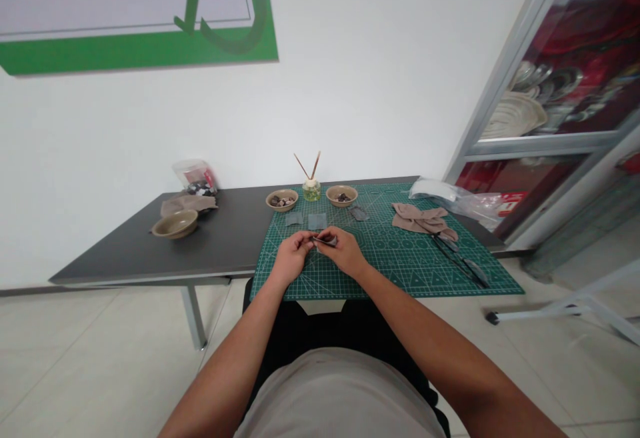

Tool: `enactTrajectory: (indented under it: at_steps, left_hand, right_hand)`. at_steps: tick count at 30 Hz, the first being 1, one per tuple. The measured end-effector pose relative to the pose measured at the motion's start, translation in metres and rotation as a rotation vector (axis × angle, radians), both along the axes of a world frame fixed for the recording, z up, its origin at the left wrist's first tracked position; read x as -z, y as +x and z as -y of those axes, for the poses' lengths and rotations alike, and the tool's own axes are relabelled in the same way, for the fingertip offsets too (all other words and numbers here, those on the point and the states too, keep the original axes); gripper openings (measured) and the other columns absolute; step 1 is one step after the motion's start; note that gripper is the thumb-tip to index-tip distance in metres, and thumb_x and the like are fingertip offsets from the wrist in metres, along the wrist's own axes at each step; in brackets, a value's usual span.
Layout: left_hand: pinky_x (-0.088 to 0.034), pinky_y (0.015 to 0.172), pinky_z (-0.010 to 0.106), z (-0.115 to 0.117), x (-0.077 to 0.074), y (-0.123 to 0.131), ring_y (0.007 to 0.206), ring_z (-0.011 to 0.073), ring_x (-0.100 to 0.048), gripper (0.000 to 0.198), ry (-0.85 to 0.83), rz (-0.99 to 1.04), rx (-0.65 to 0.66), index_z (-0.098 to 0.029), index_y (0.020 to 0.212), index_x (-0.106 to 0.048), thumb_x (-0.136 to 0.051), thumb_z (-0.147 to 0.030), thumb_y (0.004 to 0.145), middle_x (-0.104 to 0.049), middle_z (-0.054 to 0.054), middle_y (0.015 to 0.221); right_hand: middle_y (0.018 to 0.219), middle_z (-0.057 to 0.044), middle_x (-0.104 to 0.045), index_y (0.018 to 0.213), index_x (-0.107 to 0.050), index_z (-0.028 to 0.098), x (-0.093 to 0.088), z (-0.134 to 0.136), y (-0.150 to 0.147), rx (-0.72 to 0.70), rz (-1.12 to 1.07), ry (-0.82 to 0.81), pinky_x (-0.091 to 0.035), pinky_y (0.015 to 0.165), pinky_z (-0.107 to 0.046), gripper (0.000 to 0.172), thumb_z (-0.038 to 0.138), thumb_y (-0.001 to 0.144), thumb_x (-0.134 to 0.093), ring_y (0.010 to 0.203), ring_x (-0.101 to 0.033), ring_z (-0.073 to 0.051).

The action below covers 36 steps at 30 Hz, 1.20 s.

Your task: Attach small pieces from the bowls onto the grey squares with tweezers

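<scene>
Close together over the front of the green cutting mat [390, 271], my left hand [294, 251] and my right hand [344, 249] both pinch a small, thin greyish piece [329, 241]. It looks like a little pouch, partly hidden by my fingers. Just beyond the hands lie two flat, see-through grey squares [317, 222] and a darker crumpled mesh-like piece [359, 213]. Behind them stand a left tan bowl [282, 206] with dark and pale bits and a right tan bowl [342, 202] with dark bits.
Between those bowls stands a glass bottle [311, 191] with two sticks. Right on the mat are a brown cloth [420, 217], eyeglasses [460, 258] and clear plastic packaging [450, 196]. Left on the dark table [220, 245] are another bowl [175, 226], a cloth and a clear container [195, 175].
</scene>
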<state>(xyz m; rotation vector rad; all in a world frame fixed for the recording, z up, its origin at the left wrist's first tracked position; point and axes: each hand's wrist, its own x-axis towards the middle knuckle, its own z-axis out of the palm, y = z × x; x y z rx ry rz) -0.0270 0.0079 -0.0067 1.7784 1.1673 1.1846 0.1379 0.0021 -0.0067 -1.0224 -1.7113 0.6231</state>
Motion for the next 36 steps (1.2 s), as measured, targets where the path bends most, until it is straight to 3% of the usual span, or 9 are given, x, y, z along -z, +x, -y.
enactTrajectory:
  at_steps: [8,31,36]
  left_hand:
    - [-0.047,0.081,0.031,-0.0037,0.007,-0.0022,0.082,0.0182,-0.061,0.025,-0.005,0.026,0.022,-0.017,0.098,-0.069,-0.055,-0.02,0.077,-0.07,0.004,0.088]
    - [-0.046,0.083,0.031,0.0003,-0.0007,0.0001,0.083,0.0181,-0.06,0.022,-0.001,-0.006,0.02,-0.017,0.094,-0.068,-0.054,-0.016,0.077,-0.068,0.003,0.084]
    - [-0.046,0.071,0.026,-0.0001,0.001,0.0009,0.072,0.0144,-0.056,0.024,0.024,0.074,0.018,-0.018,0.097,-0.067,-0.056,-0.017,0.076,-0.062,0.001,0.078]
  right_hand:
    - [0.086,-0.001,-0.07,0.087,-0.066,0.022,0.0007,-0.0009,0.0004,0.009,-0.002,0.009,-0.049,0.075,-0.03,0.011,0.028,0.078,-0.066,0.078,-0.064,-0.016]
    - [0.085,-0.002,-0.071,0.087,-0.069,0.022,-0.001,0.0016,-0.0002,0.0,0.011,0.033,-0.049,0.074,-0.03,0.01,0.027,0.078,-0.066,0.078,-0.065,-0.017]
    - [0.076,-0.001,-0.069,0.08,-0.068,0.021,0.0035,-0.0024,0.0015,0.094,-0.081,-0.003,-0.048,0.069,-0.03,0.011,0.031,0.076,-0.067,0.07,-0.062,-0.017]
